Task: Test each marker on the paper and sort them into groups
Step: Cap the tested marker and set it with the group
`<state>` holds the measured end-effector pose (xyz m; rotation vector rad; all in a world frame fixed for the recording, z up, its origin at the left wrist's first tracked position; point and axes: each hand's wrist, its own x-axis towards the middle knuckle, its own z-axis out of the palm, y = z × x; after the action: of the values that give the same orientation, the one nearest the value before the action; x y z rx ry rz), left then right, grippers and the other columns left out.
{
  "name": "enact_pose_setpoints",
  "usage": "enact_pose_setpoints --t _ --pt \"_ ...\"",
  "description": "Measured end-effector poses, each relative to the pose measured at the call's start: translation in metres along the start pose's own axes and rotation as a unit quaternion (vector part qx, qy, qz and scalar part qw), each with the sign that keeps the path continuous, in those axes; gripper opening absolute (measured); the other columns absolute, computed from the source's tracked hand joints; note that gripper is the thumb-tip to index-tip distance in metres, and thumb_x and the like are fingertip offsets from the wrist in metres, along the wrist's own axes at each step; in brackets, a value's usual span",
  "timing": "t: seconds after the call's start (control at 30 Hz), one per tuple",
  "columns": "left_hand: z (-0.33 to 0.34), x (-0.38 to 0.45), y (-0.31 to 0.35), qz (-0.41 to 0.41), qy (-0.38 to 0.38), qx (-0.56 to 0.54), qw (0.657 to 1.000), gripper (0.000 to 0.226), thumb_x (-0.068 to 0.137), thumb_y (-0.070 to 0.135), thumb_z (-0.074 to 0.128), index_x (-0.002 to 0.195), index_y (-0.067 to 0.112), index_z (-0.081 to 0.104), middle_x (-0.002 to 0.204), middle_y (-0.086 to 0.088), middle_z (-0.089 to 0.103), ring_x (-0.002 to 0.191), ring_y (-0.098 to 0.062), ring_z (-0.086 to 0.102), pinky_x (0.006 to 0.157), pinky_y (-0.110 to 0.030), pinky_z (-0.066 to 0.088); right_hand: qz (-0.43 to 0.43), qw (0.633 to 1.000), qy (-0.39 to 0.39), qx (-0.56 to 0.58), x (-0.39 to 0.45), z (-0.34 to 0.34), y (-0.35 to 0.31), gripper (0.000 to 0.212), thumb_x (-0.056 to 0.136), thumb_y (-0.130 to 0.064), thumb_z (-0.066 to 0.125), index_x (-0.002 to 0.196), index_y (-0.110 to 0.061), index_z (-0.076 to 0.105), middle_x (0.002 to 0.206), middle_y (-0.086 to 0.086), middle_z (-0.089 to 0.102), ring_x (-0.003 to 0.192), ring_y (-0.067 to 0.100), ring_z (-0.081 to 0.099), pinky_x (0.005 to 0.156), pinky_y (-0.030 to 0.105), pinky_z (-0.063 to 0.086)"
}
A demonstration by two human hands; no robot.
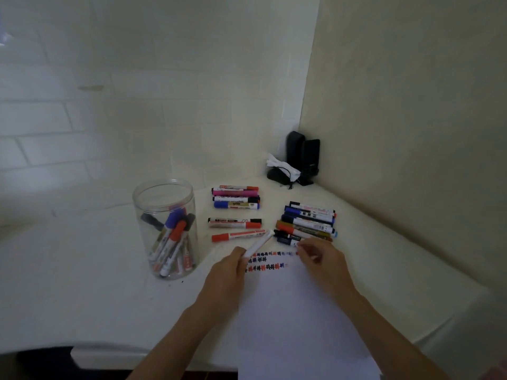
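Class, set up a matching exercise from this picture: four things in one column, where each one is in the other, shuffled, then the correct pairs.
Things:
1. white marker
2. jar
3. speakers
4. paper

Places:
A. in the corner by the walls
B. under both forearms
C. in the left hand
D. left of the sorted marker groups

Pairs: 1-C, 2-D, 3-A, 4-B

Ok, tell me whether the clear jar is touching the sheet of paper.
Apart. The head view shows bare white tabletop between the jar and the paper's left edge.
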<state>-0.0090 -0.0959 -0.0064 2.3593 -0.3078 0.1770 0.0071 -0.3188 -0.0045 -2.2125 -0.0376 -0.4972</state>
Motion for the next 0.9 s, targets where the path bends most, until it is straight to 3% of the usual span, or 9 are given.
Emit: enact_pose_setpoints --t 0.13,0.23,0.33,0.43,0.53,0.67,0.73,0.8,0.9 --pt "0.011 0.0 0.014 0.04 -0.031 -0.001 0.999 0.028 0.104 0.032 0.032 0.124 0.021 0.049 0.086 0.006 0.057 0.065 -0.002 0.045 0.053 -0.012 0.034 0.146 0.973 -0.062 0.169 -0.021 -0.004 -0.025 0.022 0.088 -0.039 0.066 0.104 -0.024 0.071 0.072 -0.008 0.065 0.061 0.008 0.056 0.059 0.018 0.044" --pt "0.023 -0.005 0.025 0.11 -0.052 0.021 0.992 0.031 0.104 0.031 0.032 0.129 0.022 0.047 0.107 0.002 0.062 0.082 -0.005 0.051 0.065 -0.009 0.034 0.212 0.928 -0.095 0.292 -0.036 0.0 -0.038 0.029 0.091 -0.038 0.063 0.097 -0.011 0.069 0.063 -0.002 0.056 0.056 0.009 0.047 0.055 0.022 0.039" --pt "0.028 -0.011 0.032 0.164 -0.05 0.02 0.985 0.03 0.104 0.031 0.032 0.126 0.021 0.049 0.098 0.007 0.06 0.077 -0.003 0.048 0.067 -0.006 0.034 0.207 0.922 -0.086 0.317 -0.041 -0.001 -0.039 0.034 0.092 -0.031 0.062 0.097 0.002 0.067 0.061 -0.002 0.05 0.055 0.008 0.042 0.054 0.022 0.034" --pt "0.022 -0.01 0.034 0.183 -0.046 0.011 0.982 0.03 0.103 0.035 0.033 0.12 0.02 0.052 0.079 0.013 0.052 0.06 -0.002 0.046 0.058 -0.008 0.035 0.177 0.92 -0.097 0.335 -0.04 -0.01 -0.045 0.024 0.095 -0.025 0.058 0.086 -0.005 0.069 0.06 -0.001 0.046 0.056 0.01 0.038 0.054 0.023 0.033" --pt "0.011 -0.002 0.034 0.175 -0.072 -0.017 0.982 0.024 0.102 0.036 0.034 0.117 0.026 0.051 0.07 0.014 0.05 0.057 0.005 0.048 0.055 -0.01 0.035 0.15 0.921 -0.105 0.343 -0.036 -0.017 -0.05 0.024 0.096 -0.024 0.058 0.082 -0.011 0.071 0.064 0.005 0.045 0.059 0.013 0.038 0.055 0.026 0.033" --pt "0.004 0.009 0.042 0.192 -0.09 -0.039 0.976 0.01 0.1 0.041 0.041 0.107 0.037 0.047 0.08 0.016 0.053 0.07 0.005 0.05 0.062 -0.009 0.036 0.148 0.925 -0.133 0.325 -0.034 -0.017 -0.054 0.025 0.093 -0.031 0.062 0.097 -0.008 0.071 0.073 0.007 0.057 0.066 0.012 0.05 0.06 0.025 0.042" --pt "0.003 0.011 0.041 0.177 -0.084 -0.019 0.98 0.023 0.093 0.05 0.051 0.112 0.039 0.045 0.088 0.017 0.054 0.075 0.004 0.051 0.066 -0.01 0.038 0.172 0.919 -0.099 0.34 -0.03 -0.018 -0.051 0.022 0.088 -0.028 0.068 0.096 -0.008 0.068 0.074 0.007 0.061 0.065 0.013 0.053 0.06 0.024 0.045" --pt "0.0 0.016 0.032 0.111 -0.078 -0.003 0.991 0.048 0.083 0.058 0.06 0.121 0.037 0.04 0.098 0.018 0.052 0.085 0.002 0.052 0.074 -0.011 0.043 0.194 0.911 -0.044 0.361 -0.021 -0.026 -0.043 0.013 0.088 -0.024 0.067 0.088 -0.011 0.068 0.069 0.004 0.059 0.061 0.01 0.051 0.055 0.021 0.042" --pt "-0.001 0.022 0.014 0.06 -0.065 0.061 0.994 0.064 0.076 0.069 0.059 0.127 0.037 0.037 0.114 0.014 0.048 0.104 -0.007 0.048 0.096 -0.029 0.043 0.212 0.914 -0.014 0.345 -0.009 -0.041 -0.032 0.018 0.092 -0.025 0.061 0.088 -0.011 0.072 0.07 0.003 0.064 0.06 0.009 0.051 0.052 0.02 0.038"
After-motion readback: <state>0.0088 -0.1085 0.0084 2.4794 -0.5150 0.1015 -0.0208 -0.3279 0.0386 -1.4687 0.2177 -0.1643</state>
